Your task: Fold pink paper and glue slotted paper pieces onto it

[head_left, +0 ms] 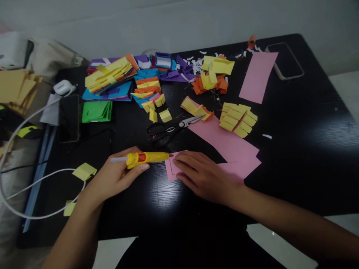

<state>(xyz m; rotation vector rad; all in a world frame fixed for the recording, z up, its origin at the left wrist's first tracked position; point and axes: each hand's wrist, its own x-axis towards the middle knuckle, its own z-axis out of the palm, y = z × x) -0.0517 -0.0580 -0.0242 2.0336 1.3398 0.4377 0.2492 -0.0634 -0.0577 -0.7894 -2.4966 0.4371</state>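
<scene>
My left hand [120, 175] is closed around a yellow hot glue gun [151, 157], with a whitish glue stick poking out of its back end. The gun's dark nozzle meets the edge of a small folded pink paper [171, 168] on the table. Over that paper's right part lies my right hand [199, 172], fingers stretched out and pressing it down; the covered part is hidden. Just behind the hands lie black-handled scissors [174, 129], their blades pointing right. Larger pink sheets [224, 144] stick out from behind and under my right hand.
Stacks of folded coloured paper [110, 76], a green bundle [97, 111] and yellow strips [238, 118] cover the table's back half. A phone [284, 61] is at the back right, a dark phone [69, 118] at the left. A white cable [42, 179] loops near my left forearm.
</scene>
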